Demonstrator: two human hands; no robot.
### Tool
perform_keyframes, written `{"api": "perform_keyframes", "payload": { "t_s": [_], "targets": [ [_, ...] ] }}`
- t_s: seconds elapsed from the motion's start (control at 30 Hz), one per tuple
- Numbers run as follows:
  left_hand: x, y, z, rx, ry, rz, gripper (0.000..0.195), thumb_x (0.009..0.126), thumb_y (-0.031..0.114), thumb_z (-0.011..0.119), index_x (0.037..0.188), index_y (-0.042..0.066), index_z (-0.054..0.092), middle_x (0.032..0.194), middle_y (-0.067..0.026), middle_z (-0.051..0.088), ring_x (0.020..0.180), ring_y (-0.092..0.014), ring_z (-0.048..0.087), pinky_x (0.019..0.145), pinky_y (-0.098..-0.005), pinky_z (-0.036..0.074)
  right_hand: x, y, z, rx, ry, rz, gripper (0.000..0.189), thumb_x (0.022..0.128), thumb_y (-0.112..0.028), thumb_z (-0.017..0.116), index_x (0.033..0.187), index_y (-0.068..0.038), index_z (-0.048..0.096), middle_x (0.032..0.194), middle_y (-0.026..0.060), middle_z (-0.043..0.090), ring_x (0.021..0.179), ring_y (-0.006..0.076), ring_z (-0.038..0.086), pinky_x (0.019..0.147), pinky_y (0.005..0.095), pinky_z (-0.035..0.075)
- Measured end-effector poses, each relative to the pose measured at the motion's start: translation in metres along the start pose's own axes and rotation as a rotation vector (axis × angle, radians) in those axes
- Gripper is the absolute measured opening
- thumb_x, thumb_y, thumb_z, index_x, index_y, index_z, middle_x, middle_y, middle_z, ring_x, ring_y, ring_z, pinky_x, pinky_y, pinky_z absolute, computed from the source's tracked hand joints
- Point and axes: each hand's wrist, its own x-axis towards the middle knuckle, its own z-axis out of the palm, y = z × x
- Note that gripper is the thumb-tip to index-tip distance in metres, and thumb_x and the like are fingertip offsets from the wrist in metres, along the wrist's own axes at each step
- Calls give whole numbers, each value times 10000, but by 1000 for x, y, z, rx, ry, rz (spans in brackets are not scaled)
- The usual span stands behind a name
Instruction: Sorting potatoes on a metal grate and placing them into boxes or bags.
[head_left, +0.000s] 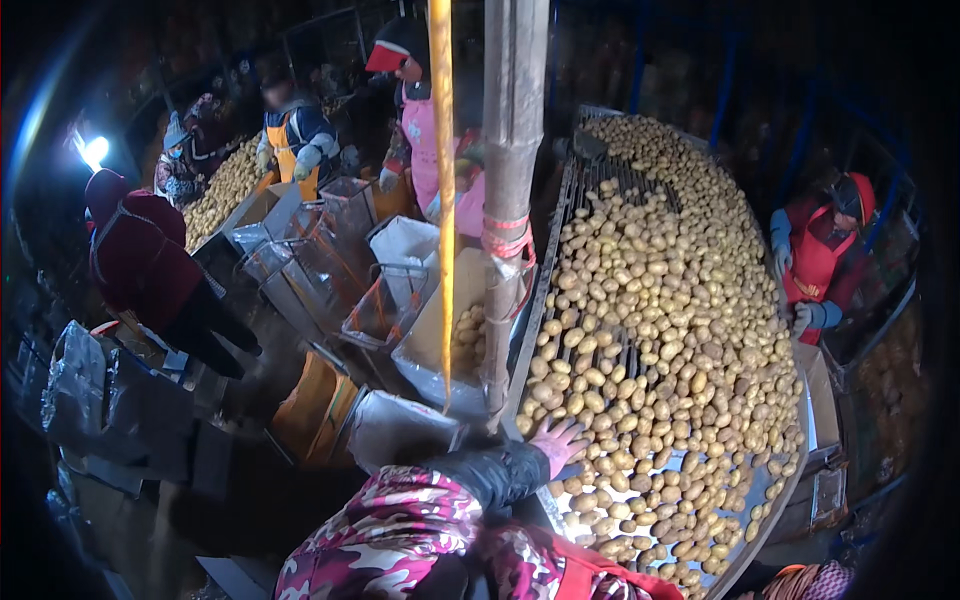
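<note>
My left hand (559, 445), in a pinkish glove with a dark sleeve cover above it, lies palm down at the left edge of a sorting table (529, 352). Its fingers are spread and touch or hover just over the potatoes (660, 300); nothing shows in its grasp. Loose potatoes cover most of the table, thick at the far end and thinner over the pale, shiny near end (673, 461). Dark slats show between them farther up. A small dark-blue piece (571, 471) shows just below my hand; I cannot tell what it is. My right hand is out of view.
A wooden post (510, 172) and a yellow strap (444, 225) stand left of the table. Lined cartons (435, 367) crowd beside them, one holding potatoes. A co-worker in a red apron (814, 259) stands at the right edge. Several others work behind, left.
</note>
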Motion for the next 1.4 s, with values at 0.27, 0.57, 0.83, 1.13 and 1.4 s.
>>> {"api": "perform_keyframes", "payload": {
  "t_s": [0.27, 0.57, 0.83, 1.13, 1.4],
  "targets": [
    [1, 7, -16, -29, -115, -3, 760, 908, 620, 611, 1517, 183, 486, 1604, -146, 386, 1515, -367, 291, 1187, -690, 195, -3, 10, -12, -10, -22, 14, 658, 808, -318, 737, 1390, -59, 574, 1434, 232, 532, 1343, 430, 489, 1158, 634, 276],
    [-1, 9, -25, 28, -101, -11, 692, 902, 616, 616, 1449, 195, 566, 1573, -150, 439, 1495, -351, 339, 1180, -678, 221, -19, 16, -20, -26, -64, -12, 656, 807, -314, 737, 1390, -60, 575, 1431, 232, 533, 1337, 431, 492, 1153, 631, 284],
    [-6, 8, 2, 31, -39, -20, 738, 887, 639, 630, 1488, 224, 531, 1578, -127, 425, 1494, -335, 334, 1206, -669, 182, -34, 15, -5, 0, -37, -40, 654, 806, -311, 737, 1389, -61, 576, 1429, 233, 534, 1332, 433, 495, 1148, 629, 291],
    [-1, 7, -7, 10, 54, -26, 731, 877, 655, 630, 1462, 222, 557, 1556, -150, 448, 1483, -348, 348, 1217, -598, 216, -44, 18, -1, 47, -26, -46, 653, 805, -307, 737, 1389, -62, 577, 1426, 233, 535, 1326, 434, 498, 1142, 627, 299],
    [-10, 9, -15, -40, 7, -57, 718, 883, 621, 653, 1466, 215, 551, 1558, -163, 442, 1472, -366, 364, 1219, -593, 227, -50, 12, -8, 91, -55, -55, 651, 805, -303, 737, 1388, -62, 578, 1424, 234, 536, 1321, 435, 501, 1137, 625, 306]
  ]
}}
